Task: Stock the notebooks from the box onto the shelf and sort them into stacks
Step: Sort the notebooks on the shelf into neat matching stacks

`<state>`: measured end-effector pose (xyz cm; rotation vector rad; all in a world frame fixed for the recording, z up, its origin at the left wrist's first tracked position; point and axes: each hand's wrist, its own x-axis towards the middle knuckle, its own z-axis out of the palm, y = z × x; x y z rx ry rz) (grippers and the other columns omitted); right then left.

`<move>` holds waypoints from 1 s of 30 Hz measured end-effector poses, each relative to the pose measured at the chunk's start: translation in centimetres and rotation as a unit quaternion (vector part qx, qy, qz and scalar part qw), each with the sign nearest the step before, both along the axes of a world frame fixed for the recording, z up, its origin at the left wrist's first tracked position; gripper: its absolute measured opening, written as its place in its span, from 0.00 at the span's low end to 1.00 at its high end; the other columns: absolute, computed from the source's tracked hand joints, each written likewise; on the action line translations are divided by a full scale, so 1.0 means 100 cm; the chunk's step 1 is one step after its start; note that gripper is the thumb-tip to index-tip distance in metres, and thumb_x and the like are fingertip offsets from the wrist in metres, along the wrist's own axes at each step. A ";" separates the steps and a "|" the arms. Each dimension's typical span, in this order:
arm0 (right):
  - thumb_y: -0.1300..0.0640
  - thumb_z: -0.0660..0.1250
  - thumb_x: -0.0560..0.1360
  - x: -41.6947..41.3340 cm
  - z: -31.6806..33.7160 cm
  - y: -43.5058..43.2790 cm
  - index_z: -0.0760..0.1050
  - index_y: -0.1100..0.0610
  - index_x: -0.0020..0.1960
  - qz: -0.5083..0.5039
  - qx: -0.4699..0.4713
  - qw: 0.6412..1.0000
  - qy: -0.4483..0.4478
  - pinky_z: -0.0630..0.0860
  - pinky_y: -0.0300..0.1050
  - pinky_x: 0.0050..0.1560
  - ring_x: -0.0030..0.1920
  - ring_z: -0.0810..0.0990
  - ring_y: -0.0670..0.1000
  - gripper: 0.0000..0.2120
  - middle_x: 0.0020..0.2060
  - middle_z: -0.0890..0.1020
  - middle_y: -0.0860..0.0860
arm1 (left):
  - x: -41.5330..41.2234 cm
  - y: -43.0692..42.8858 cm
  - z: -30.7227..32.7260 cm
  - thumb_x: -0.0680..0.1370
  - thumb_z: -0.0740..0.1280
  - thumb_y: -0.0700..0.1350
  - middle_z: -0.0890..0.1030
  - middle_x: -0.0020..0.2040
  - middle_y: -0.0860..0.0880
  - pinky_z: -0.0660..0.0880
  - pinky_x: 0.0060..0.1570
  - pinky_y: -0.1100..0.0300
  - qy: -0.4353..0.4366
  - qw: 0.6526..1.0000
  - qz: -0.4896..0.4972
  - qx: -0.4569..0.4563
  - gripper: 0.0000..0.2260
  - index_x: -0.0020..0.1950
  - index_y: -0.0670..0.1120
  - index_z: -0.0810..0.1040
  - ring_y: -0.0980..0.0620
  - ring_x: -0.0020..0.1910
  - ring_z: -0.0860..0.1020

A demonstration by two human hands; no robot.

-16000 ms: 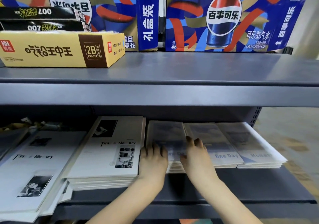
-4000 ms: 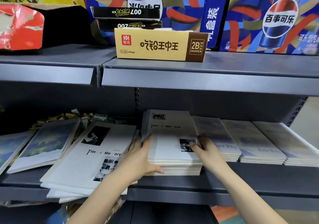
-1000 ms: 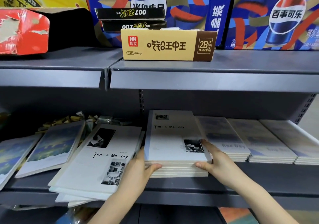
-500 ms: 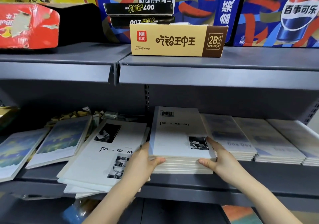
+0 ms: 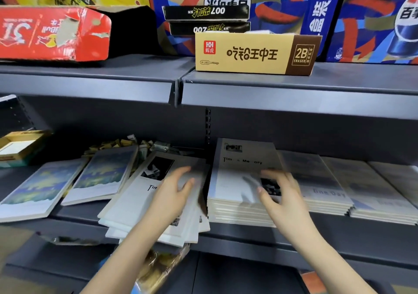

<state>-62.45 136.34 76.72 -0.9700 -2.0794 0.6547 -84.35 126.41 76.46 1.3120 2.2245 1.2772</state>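
Observation:
A neat stack of white "Time & Memory" notebooks (image 5: 235, 187) lies on the lower grey shelf (image 5: 282, 233). My right hand (image 5: 279, 194) hovers over its front right part, fingers spread, blurred. Left of it a loose, skewed pile of the same white notebooks (image 5: 135, 205) overhangs the shelf edge; my left hand (image 5: 172, 194) rests flat on top of it with fingers apart. Stacks of blue-toned "Fine Day" notebooks (image 5: 316, 180) sit to the right. Two blue and yellow notebooks (image 5: 101, 176) lie at the left.
The upper shelf (image 5: 294, 94) carries a tan 2B eraser carton (image 5: 255, 53), two black boxes (image 5: 205, 13), a torn red carton (image 5: 52, 33) and blue cola cases (image 5: 373, 10). A small open box (image 5: 18, 146) sits far left. Small packets (image 5: 126, 143) lie behind the notebooks.
Both hands have let go of the sides of the neat white stack. The left hand moved left onto the skewed pile; the right hand lifted over the stack top.

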 end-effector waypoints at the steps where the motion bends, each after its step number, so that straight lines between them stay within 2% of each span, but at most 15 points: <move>1: 0.56 0.65 0.75 -0.008 0.000 -0.003 0.71 0.47 0.61 0.008 0.007 1.000 -0.006 0.66 0.25 0.52 0.58 0.68 0.39 0.15 0.57 0.71 0.43 | -0.006 -0.004 0.001 0.80 0.61 0.47 0.76 0.60 0.52 0.73 0.51 0.58 0.008 1.000 0.006 0.005 0.17 0.69 0.51 0.70 0.58 0.46 0.75; 3: 0.55 0.65 0.75 -0.026 0.000 -0.009 0.71 0.48 0.61 0.028 0.021 0.999 -0.014 0.64 0.33 0.57 0.59 0.68 0.42 0.15 0.56 0.72 0.42 | -0.017 -0.013 0.002 0.80 0.60 0.46 0.75 0.61 0.53 0.72 0.47 0.64 0.025 0.999 0.022 0.006 0.15 0.67 0.50 0.71 0.58 0.47 0.74; 5: 0.54 0.65 0.75 -0.044 0.000 -0.016 0.72 0.50 0.61 0.049 0.025 0.998 -0.016 0.63 0.35 0.57 0.59 0.69 0.42 0.15 0.55 0.72 0.43 | -0.029 -0.021 0.000 0.80 0.60 0.44 0.76 0.60 0.54 0.73 0.47 0.66 0.028 0.999 0.041 0.005 0.14 0.65 0.50 0.73 0.56 0.48 0.77; 7: 0.53 0.65 0.75 -0.063 0.000 -0.024 0.72 0.50 0.62 0.076 0.023 0.997 -0.021 0.63 0.35 0.57 0.59 0.69 0.42 0.16 0.55 0.72 0.42 | -0.042 -0.029 -0.004 0.80 0.61 0.43 0.77 0.61 0.52 0.73 0.57 0.59 0.030 0.998 0.062 -0.001 0.13 0.63 0.49 0.75 0.53 0.58 0.76; 8: 0.53 0.65 0.76 -0.072 -0.001 -0.028 0.71 0.50 0.63 0.091 0.019 0.995 -0.025 0.63 0.35 0.58 0.60 0.69 0.42 0.16 0.56 0.72 0.42 | -0.048 -0.032 -0.007 0.79 0.61 0.44 0.78 0.61 0.51 0.73 0.59 0.55 0.032 0.997 0.073 -0.009 0.12 0.63 0.49 0.75 0.52 0.59 0.76; 11: 0.51 0.63 0.76 -0.097 -0.003 -0.042 0.69 0.50 0.66 0.138 -0.005 0.989 -0.046 0.64 0.37 0.64 0.62 0.68 0.42 0.19 0.59 0.70 0.43 | -0.060 -0.044 -0.012 0.79 0.61 0.44 0.78 0.60 0.51 0.74 0.57 0.53 0.040 0.993 0.101 -0.037 0.12 0.62 0.49 0.75 0.50 0.56 0.78; 15: 0.51 0.63 0.76 -0.126 -0.010 -0.058 0.68 0.53 0.68 0.164 -0.043 0.984 -0.059 0.66 0.38 0.65 0.63 0.70 0.45 0.21 0.62 0.71 0.47 | -0.070 -0.057 -0.017 0.78 0.61 0.44 0.78 0.61 0.50 0.72 0.59 0.54 0.037 0.989 0.126 -0.066 0.13 0.62 0.49 0.75 0.50 0.59 0.76; 18: 0.50 0.63 0.76 -0.141 -0.018 -0.066 0.65 0.54 0.70 0.167 -0.053 0.979 -0.099 0.61 0.34 0.62 0.66 0.68 0.47 0.24 0.65 0.69 0.49 | -0.075 -0.064 -0.021 0.78 0.62 0.45 0.77 0.61 0.50 0.72 0.58 0.54 0.029 0.987 0.137 -0.080 0.13 0.63 0.49 0.74 0.49 0.59 0.75; 24: 0.49 0.63 0.75 -0.150 -0.032 -0.071 0.64 0.57 0.70 0.125 -0.055 0.978 -0.161 0.62 0.40 0.65 0.68 0.65 0.54 0.26 0.66 0.67 0.53 | -0.079 -0.072 -0.024 0.78 0.60 0.45 0.77 0.61 0.48 0.72 0.59 0.49 0.064 0.980 0.162 -0.096 0.14 0.63 0.49 0.73 0.45 0.57 0.76; 27: 0.53 0.64 0.75 -0.153 -0.037 -0.072 0.65 0.59 0.69 0.088 -0.068 0.983 -0.149 0.61 0.39 0.65 0.68 0.65 0.55 0.25 0.66 0.65 0.55 | -0.081 -0.074 -0.028 0.78 0.61 0.43 0.76 0.62 0.46 0.72 0.57 0.53 0.065 0.979 0.171 -0.090 0.15 0.65 0.46 0.73 0.46 0.59 0.75; 30: 0.57 0.65 0.74 -0.156 -0.036 -0.070 0.66 0.61 0.69 0.063 -0.112 0.984 -0.126 0.64 0.39 0.60 0.65 0.69 0.56 0.25 0.65 0.66 0.57 | -0.082 -0.074 -0.032 0.78 0.61 0.42 0.75 0.62 0.45 0.71 0.57 0.53 0.074 0.975 0.187 -0.092 0.16 0.66 0.45 0.71 0.46 0.61 0.73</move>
